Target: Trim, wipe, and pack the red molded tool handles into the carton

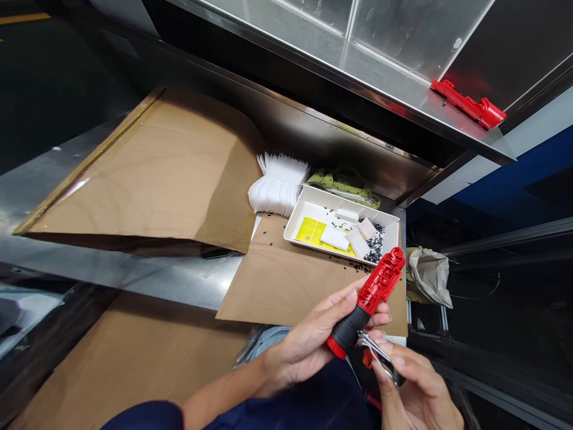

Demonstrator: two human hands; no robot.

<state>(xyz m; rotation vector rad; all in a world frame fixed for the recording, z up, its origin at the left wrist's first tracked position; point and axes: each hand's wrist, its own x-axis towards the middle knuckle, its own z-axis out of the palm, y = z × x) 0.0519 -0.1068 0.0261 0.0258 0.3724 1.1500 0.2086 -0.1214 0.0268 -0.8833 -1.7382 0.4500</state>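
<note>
"So, what did the left hand (pixel 313 346) hold?"

"It cradled a red and black plastic tubular body (pixel 369 300), the ribbed red end pointing to the far right, near the right part of a flat brown cardboard sheet (pixel 264 280)."

"And the right hand (pixel 416 376)?"

"At near right, it pinched a slender silvery bent-metal piece (pixel 378 353) between thumb and fingers, the tip just beside the body's black section. Whether the two touched was impossible to tell."

"What did good handling seem to call for?"

"A firm, unhurried left grip, arguably, with the black section turned toward the metal tip and fingers clear of it. Pinching nearer the tip would likely have given finer control; forcing at a slant could have slipped or scratched the plastic."

"What lay beyond?"

"On the cardboard's far side, a shallow white plastic tray (pixel 308 209) held small black bits (pixel 376 246) and white blocks (pixel 335 237). A red plastic half-shell (pixel 470 107) sat on the metal shelf (pixel 380 74) at far right."
</note>
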